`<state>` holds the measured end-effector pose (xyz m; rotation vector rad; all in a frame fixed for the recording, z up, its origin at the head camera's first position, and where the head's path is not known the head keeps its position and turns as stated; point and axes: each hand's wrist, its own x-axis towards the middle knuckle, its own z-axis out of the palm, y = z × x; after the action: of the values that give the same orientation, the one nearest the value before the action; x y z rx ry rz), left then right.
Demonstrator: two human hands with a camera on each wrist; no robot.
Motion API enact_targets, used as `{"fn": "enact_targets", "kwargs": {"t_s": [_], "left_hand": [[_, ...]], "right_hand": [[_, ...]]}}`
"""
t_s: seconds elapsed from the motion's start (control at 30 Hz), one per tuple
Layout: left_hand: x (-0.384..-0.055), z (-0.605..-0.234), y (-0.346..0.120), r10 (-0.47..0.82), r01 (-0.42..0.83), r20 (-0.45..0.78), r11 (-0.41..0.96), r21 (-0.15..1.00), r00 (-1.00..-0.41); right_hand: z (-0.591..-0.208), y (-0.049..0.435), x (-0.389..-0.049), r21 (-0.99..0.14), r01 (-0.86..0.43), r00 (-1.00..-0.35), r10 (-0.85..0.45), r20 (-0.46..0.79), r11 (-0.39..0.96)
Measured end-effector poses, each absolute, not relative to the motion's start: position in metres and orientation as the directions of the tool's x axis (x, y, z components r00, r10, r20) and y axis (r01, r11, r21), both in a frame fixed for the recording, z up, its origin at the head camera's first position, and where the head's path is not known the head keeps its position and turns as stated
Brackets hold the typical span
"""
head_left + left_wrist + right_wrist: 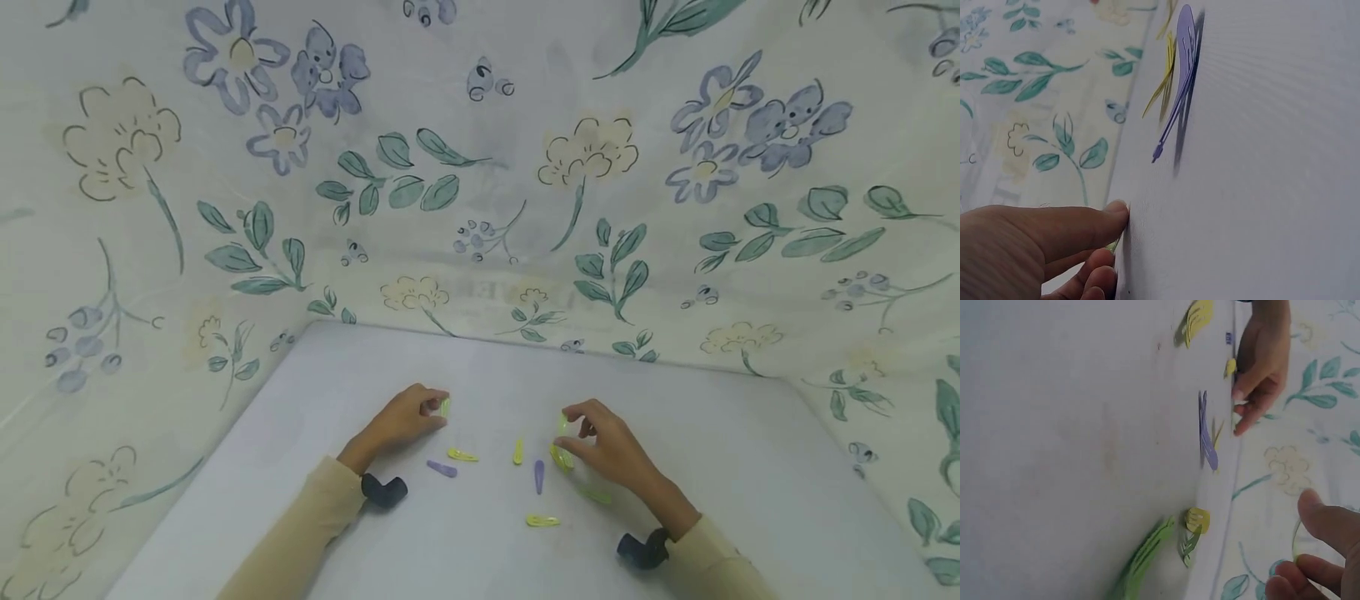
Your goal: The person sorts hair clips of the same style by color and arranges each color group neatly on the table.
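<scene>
My left hand pinches a pale green snap hair clip between thumb and fingers, just over the table. In the left wrist view only a sliver of that clip shows; the fingers cover the rest. Further right, my right hand holds another green hair clip upright by its ends. Below its thumb lie a yellow hair clip and a green hair clip. Near the left hand are a yellow clip and a purple clip.
Between the hands lie a yellow clip and a purple clip, with one more yellow clip closer to me. The white table ends at a floral cloth behind and at both sides. Each wrist wears a dark device.
</scene>
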<state>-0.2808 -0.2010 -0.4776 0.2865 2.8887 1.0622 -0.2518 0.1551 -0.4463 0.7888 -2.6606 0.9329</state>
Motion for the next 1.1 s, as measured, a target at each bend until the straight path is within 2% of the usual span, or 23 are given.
{"fn": "enact_targets", "kwargs": {"t_s": [0.23,0.6,0.77,1.1], "left_hand": [[-0.283,-0.474,-0.197,0.149,0.113,0.0,0.75,0.652,-0.989],[-0.291,-0.476,-0.196,0.149,0.119,0.002,0.779,0.616,-0.989],[-0.288,-0.472,-0.197,0.148,0.117,0.001,0.773,0.623,-0.989],[-0.29,-0.475,-0.198,0.134,0.095,-0.016,0.772,0.629,-0.991]], "right_hand": [[-0.438,0.125,-0.276,-0.535,-0.516,-0.854,-0.449,0.262,0.669],[-0.429,0.06,-0.304,-0.482,-0.556,-0.82,-0.54,0.189,0.677],[-0.43,0.034,-0.315,-0.504,-0.52,-0.833,-0.54,0.122,0.689],[-0.44,0.007,-0.328,-0.543,-0.523,-0.806,-0.588,0.064,0.657]]}}
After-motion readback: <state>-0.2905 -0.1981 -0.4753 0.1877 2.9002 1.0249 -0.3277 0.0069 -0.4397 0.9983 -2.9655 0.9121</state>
